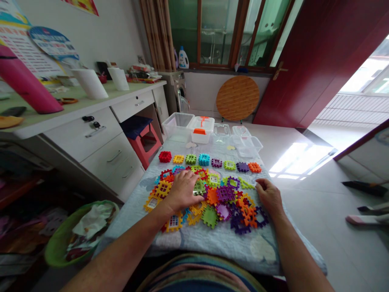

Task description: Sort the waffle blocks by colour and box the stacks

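Observation:
A heap of flat, colourful plastic building tiles [212, 196] lies on a low table covered with a pale cloth [219, 239]. Behind the heap stands a row of small stacked tile blocks [209, 161], from red at the left to orange at the right. My left hand [182, 188] rests palm down on the left part of the heap, fingers spread over the tiles. My right hand [269, 196] lies at the heap's right edge with its fingers curled, touching the cloth and the nearest tiles. What the curled fingers hold, if anything, is hidden.
Clear plastic boxes [179, 123] and a white case with an orange handle [200, 130] stand at the table's far end. A white desk with drawers [100, 134] and a red stool [142, 140] are at the left. A green basket [69, 239] sits on the floor.

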{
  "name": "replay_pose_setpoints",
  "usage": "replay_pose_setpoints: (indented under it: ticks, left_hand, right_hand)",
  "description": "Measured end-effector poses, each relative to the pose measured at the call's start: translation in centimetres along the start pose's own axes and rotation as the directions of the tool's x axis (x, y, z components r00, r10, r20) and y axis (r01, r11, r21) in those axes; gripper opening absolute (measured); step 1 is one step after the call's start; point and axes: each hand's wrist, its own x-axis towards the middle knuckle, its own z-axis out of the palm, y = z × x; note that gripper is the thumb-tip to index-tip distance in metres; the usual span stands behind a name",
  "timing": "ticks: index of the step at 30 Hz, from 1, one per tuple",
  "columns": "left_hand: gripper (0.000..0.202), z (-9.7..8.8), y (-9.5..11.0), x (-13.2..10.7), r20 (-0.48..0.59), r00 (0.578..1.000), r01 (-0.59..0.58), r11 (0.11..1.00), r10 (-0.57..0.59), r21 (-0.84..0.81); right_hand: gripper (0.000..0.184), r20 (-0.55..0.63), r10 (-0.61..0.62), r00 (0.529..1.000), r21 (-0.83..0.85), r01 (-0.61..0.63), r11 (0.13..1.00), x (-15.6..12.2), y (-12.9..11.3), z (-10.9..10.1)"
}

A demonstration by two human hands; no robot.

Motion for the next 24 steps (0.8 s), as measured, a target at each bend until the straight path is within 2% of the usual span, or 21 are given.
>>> replay_pose_setpoints:
  ticks: [5, 15, 21, 24]
  left_hand:
    - [0.053, 0.7, 0.2, 0.2, -0.023, 0.999, -0.025, 0.999, 0.025, 0.024]
    - [0.05, 0.5, 0.8, 0.5, -0.013, 0.999, -0.039, 0.997, 0.04, 0.06]
    - [0.061, -0.1, 0.9, 0.4, -0.002, 0.998, -0.061, 0.996, 0.062, 0.062]
    - [0.056, -0.4, 0.8, 0.3, 0.013, 0.998, -0.065, 0.996, 0.065, 0.066]
  right_hand:
    - [0.036, 0.003, 0.001, 1.0, 0.001, -0.001, 1.0, 0.1, 0.2, 0.0]
    - [0.035, 0.009, 0.009, 1.0, 0.046, -0.009, 0.999, 0.1, 0.3, 0.1]
    - [0.035, 0.001, 0.0, 1.0, 0.042, 0.0, 0.999, 0.0, 0.3, 0.1]
    - [0.034, -0.003, -0.001, 1.0, 0.033, 0.002, 0.999, 0.0, 0.2, 0.1]
